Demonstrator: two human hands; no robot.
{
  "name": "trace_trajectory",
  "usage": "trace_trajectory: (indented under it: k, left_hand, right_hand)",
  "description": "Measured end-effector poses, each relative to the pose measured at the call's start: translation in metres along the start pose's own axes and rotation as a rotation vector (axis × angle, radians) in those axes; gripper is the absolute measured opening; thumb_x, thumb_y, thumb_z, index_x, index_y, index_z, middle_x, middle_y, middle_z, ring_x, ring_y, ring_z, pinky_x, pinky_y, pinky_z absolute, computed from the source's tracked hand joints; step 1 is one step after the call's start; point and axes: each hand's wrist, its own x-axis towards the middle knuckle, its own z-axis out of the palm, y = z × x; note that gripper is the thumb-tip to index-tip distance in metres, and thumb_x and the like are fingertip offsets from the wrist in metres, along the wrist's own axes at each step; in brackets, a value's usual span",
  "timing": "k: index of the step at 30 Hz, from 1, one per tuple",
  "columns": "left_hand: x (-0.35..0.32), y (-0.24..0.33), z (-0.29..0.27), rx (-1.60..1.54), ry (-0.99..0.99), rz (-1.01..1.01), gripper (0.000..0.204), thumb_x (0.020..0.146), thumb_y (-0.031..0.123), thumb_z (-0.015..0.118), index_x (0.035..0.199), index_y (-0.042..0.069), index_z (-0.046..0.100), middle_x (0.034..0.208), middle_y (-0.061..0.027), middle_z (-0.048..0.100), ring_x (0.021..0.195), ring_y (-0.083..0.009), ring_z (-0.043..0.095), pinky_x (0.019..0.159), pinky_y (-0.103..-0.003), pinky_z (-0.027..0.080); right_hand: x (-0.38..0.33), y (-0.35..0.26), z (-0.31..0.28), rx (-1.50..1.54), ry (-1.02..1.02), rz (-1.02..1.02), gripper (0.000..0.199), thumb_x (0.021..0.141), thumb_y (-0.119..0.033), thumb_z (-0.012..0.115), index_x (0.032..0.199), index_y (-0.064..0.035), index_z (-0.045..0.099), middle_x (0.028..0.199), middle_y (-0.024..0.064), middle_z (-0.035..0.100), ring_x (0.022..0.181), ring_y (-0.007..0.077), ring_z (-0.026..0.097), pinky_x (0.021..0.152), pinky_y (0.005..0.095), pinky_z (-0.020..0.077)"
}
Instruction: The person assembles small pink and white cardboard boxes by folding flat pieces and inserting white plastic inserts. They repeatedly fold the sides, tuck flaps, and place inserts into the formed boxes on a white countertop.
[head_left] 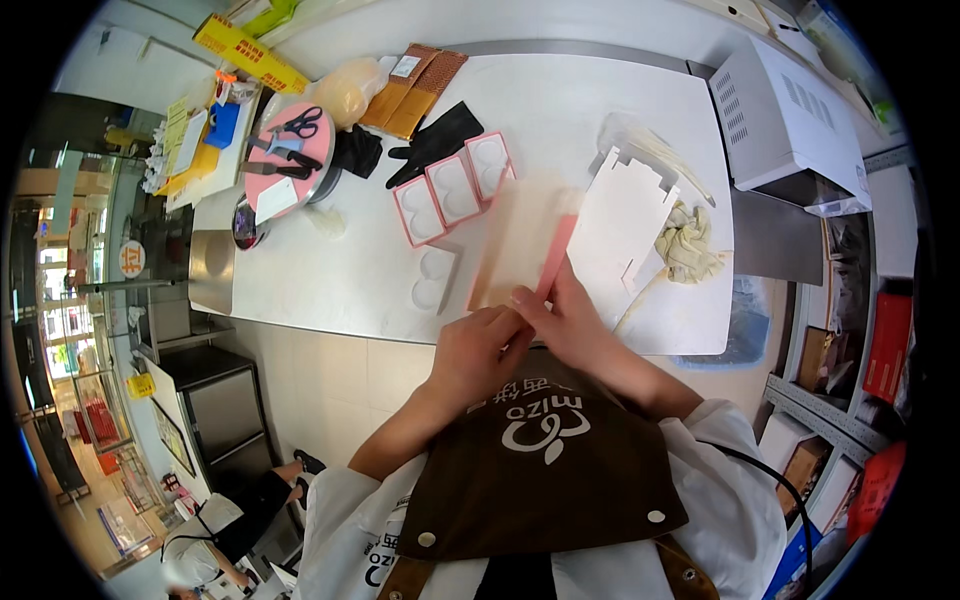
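Note:
At the near edge of the steel table, my left hand [478,347] and my right hand [570,318] meet on a pink-edged carton [520,245]. Its pale panel is smeared by motion, so I cannot tell how far it is folded. The left fingers are closed at its near edge. My right thumb and fingers pinch the near end of its pink side. Three pink boxes with white inserts [457,190], each with round recesses, stand in a slanting row beyond. A loose white insert [433,281] lies left of the carton. White flat cartons [622,220] lie to the right.
Black gloves [436,143] and a brown padded envelope [408,95] lie behind the boxes. A pink turntable [277,190] at left carries scissors and knives. Right are a crumpled cloth [690,245] and a white microwave-like appliance [790,125]. Another person [215,535] is at lower left.

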Motion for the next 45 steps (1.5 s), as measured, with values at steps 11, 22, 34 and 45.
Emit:
trace_trajectory:
  k: [11, 22, 34, 45]
  left_hand:
    - [-0.003, 0.018, -0.045, 0.2, 0.564, 0.383, 0.042, 0.093, 0.004, 0.063, 0.134, -0.003, 0.055, 0.12, -0.0151, 0.066, 0.104, -0.0299, 0.066, 0.081, -0.037, 0.053]
    - [0.014, 0.012, -0.033, -0.489, 0.277, -0.294, 0.061, 0.103, -0.005, 0.047, 0.161, 0.0, 0.032, 0.158, -0.0148, 0.046, 0.134, -0.0192, 0.056, 0.102, -0.029, 0.049]
    - [0.027, 0.004, -0.04, -0.145, 0.327, -0.248, 0.049, 0.096, -0.003, 0.057, 0.144, 0.01, 0.059, 0.111, -0.0132, 0.071, 0.078, -0.0228, 0.067, 0.068, -0.034, 0.055]
    - [0.029, 0.005, -0.04, -0.08, 0.372, -0.187, 0.037, 0.093, -0.01, 0.057, 0.127, 0.001, 0.068, 0.102, -0.0127, 0.07, 0.075, -0.0159, 0.065, 0.068, -0.027, 0.052]
  right_hand:
    - [-0.007, -0.045, -0.013, -0.17, 0.039, 0.086, 0.038, 0.109, -0.021, 0.05, 0.141, -0.0009, 0.05, 0.065, 0.0128, 0.063, 0.057, 0.0291, 0.068, 0.056, 0.0395, 0.0505]
    - [-0.002, -0.039, 0.001, -0.275, 0.155, -0.15, 0.061, 0.105, -0.01, 0.049, 0.163, -0.0059, 0.029, 0.107, 0.0185, 0.074, 0.067, 0.0347, 0.069, 0.065, 0.0426, 0.054]
    - [0.016, -0.036, 0.0, -0.58, 0.216, -0.403, 0.061, 0.092, 0.0, 0.06, 0.151, -0.0112, 0.054, 0.088, 0.0108, 0.073, 0.061, 0.0236, 0.067, 0.057, 0.0348, 0.0531]
    - [0.021, -0.027, 0.003, -0.637, 0.235, -0.512, 0.061, 0.088, 0.003, 0.062, 0.147, -0.0114, 0.059, 0.083, 0.0095, 0.071, 0.062, 0.0234, 0.067, 0.057, 0.0355, 0.0535]
